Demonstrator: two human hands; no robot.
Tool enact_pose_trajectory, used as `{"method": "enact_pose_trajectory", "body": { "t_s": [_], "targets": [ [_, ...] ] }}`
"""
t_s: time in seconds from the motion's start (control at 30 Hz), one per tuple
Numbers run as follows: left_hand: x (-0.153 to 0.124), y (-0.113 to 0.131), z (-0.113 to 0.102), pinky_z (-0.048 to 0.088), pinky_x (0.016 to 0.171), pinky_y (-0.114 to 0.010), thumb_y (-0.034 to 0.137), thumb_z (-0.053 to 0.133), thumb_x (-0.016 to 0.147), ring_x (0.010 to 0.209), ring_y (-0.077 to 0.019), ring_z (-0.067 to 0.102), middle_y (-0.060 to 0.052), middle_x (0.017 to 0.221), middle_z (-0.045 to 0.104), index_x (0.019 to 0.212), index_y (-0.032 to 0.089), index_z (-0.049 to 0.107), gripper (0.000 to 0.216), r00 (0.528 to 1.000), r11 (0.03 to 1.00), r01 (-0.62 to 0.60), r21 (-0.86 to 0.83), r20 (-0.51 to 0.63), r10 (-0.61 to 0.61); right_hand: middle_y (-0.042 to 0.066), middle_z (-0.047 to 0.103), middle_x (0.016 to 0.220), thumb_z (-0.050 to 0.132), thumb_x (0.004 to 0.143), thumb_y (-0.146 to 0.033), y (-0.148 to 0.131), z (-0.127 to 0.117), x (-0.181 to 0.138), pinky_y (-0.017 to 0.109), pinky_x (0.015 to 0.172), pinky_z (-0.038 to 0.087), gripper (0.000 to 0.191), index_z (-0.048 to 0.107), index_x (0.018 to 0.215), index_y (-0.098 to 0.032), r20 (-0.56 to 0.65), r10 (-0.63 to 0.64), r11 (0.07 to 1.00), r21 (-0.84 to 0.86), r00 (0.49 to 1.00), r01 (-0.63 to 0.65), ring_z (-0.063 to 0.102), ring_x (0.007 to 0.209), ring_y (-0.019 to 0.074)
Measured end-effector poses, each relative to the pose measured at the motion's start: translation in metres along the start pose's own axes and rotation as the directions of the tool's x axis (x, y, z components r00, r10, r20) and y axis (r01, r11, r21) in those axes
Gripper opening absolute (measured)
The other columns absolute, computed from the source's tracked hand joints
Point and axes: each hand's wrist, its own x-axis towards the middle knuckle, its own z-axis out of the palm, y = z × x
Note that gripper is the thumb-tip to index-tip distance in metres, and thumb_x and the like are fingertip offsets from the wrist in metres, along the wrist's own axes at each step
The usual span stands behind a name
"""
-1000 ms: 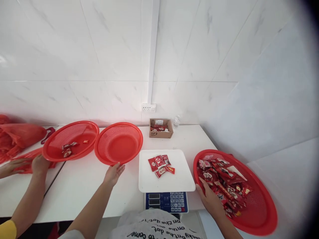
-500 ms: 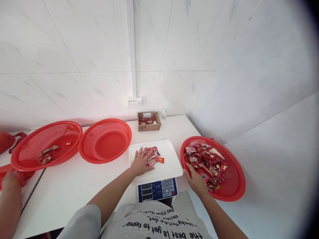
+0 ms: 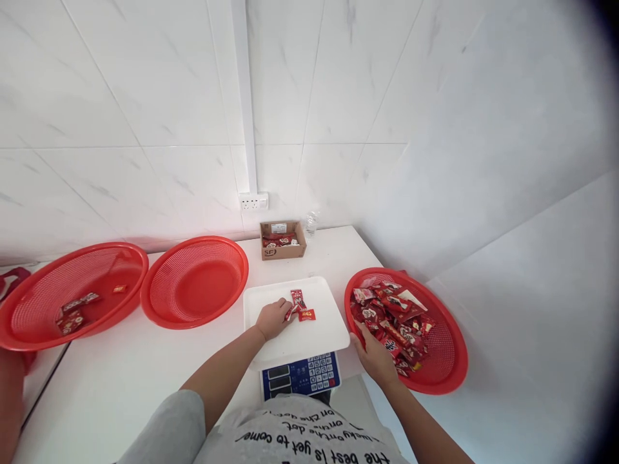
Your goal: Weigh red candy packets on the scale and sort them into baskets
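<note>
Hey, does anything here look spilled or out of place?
No spill or damage stands out. One oddity: the rightmost round red plastic basket, heaped with small shiny red packets, seems to jut past the edge of the white table, held at its rim by the right hand, so it may be poorly supported.

Packing or weighing workroom, judging by its fittings.
Keypad scale point(image 3: 298, 379) at the edge of plain white tables point(image 3: 145, 386); marble-patterned tiled wall point(image 3: 159, 84) behind, with trunking point(image 3: 243, 96) and socket point(image 3: 250, 203). Three red mesh baskets point(image 3: 200, 283), two holding small wrapped packets point(image 3: 387, 322); carton point(image 3: 283, 253) marked "SF". Second person's arm point(image 3: 10, 399) at far left. Shop back room or factory: cannot tell.
</note>
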Motion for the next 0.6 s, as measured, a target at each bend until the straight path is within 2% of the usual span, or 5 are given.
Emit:
{"method": "enact_pose_trajectory", "body": {
  "t_s": [0.17,0.3,0.4,0.5,0.6],
  "targets": [
    [-0.004,-0.018,-0.032,0.039,0.065,-0.023,0.043,0.035,0.092,0.079,-0.0140,0.057,-0.004,0.095,0.060,0.094,0.022,0.056,0.030,0.965,0.977,0.197,-0.084,-0.160,-0.208,0.013,0.051,0.133,0.024,0.090,-0.048,0.000,0.000,0.000,0.040,0.098,0.036,0.059,0.036,0.138,-0.015,0.001,0.009,1.000,0.011,1.000,-0.009,0.049,0.120,0.0275],
    [-0.016,-0.062,-0.078,0.036,0.060,-0.022,0.045,0.040,0.089,0.083,-0.0154,0.057,-0.004,0.096,0.061,0.090,0.022,0.056,0.028,0.840,0.891,0.439,-0.114,-0.301,-0.452,0.013,0.053,0.131,0.024,0.090,-0.049,0.001,0.000,-0.001,0.041,0.096,0.037,0.060,0.036,0.138,-0.016,-0.012,-0.001,1.000,0.012,1.000,0.002,0.050,0.119,0.0277],
    [-0.029,-0.097,-0.108,0.039,0.064,-0.026,0.049,0.037,0.088,0.084,-0.0196,0.058,-0.006,0.101,0.061,0.094,0.023,0.056,0.033,0.764,0.819,0.563,-0.110,-0.309,-0.567,0.014,0.054,0.130,0.023,0.090,-0.050,0.002,0.001,-0.001,0.041,0.095,0.039,0.060,0.037,0.138,-0.016,-0.013,-0.005,1.000,0.003,1.000,0.005,0.052,0.117,0.0276],
    [-0.033,-0.107,-0.116,0.039,0.086,-0.037,0.051,0.051,0.080,0.106,-0.0296,0.053,-0.012,0.115,0.059,0.106,0.022,0.056,0.040,0.748,0.805,0.587,-0.087,-0.322,-0.580,0.014,0.054,0.130,0.024,0.090,-0.048,0.001,0.000,-0.001,0.040,0.095,0.039,0.059,0.037,0.138,-0.016,-0.016,-0.006,1.000,-0.004,1.000,0.006,0.052,0.117,0.0267],
    [-0.021,-0.084,-0.096,0.022,0.106,-0.043,0.048,0.068,0.068,0.129,-0.0329,0.033,-0.012,0.134,0.049,0.111,0.024,0.057,0.050,0.778,0.850,0.448,-0.278,-0.348,-0.524,0.014,0.054,0.129,0.025,0.090,-0.048,0.001,0.000,-0.001,0.039,0.095,0.040,0.059,0.038,0.138,-0.015,-0.017,-0.003,1.000,-0.008,1.000,0.003,0.053,0.117,0.0262]
  ]
}}
